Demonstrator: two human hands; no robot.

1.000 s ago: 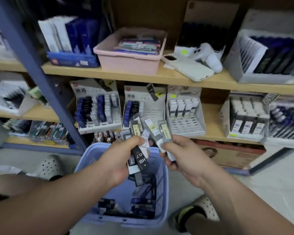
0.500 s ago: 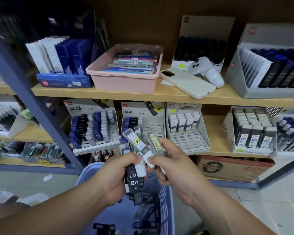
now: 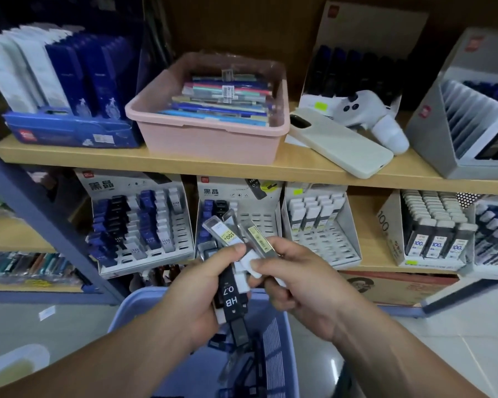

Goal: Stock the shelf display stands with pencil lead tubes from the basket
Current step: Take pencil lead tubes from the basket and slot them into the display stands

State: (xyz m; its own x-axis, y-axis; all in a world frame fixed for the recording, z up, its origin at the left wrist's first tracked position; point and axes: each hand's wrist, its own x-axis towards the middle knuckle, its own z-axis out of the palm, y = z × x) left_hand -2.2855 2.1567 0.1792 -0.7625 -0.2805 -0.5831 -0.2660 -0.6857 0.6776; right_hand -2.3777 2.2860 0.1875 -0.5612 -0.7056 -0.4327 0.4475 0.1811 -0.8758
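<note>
Left hand (image 3: 196, 294): fingers curled round a bundle of lead tubes (image 3: 223, 234), with the thumb laid across its top. The bundle fans upward above the basket.
Black tube (image 3: 231, 301): at the front of the bundle, marked "HB 0.7" (the print reads upside down from this view). Its lower end hangs below the palm.
Right hand (image 3: 299, 285): thumb and forefinger pinch the white cap end of a clear tube (image 3: 258, 239) that carries a yellowish label, just beside the left thumb. Whether the left hand also grips this tube cannot be told.
Basket (image 3: 273, 354): blue with a slatted wall, directly below both hands. Dark tubes lie inside it.
Middle display stand (image 3: 270, 214): on the lower shelf behind the raised tubes, with blue and black tubes in its left columns.
Left display stand (image 3: 181, 239): columns of blue, black and grey tubes.
Right display stand (image 3: 328, 245): one row of white-capped tubes along the top.
Upper shelf (image 3: 184, 162): bears a pink tub (image 3: 210, 136) of pens, a phone (image 3: 339, 142) in a pale case, and a white device (image 3: 368, 116).
</note>
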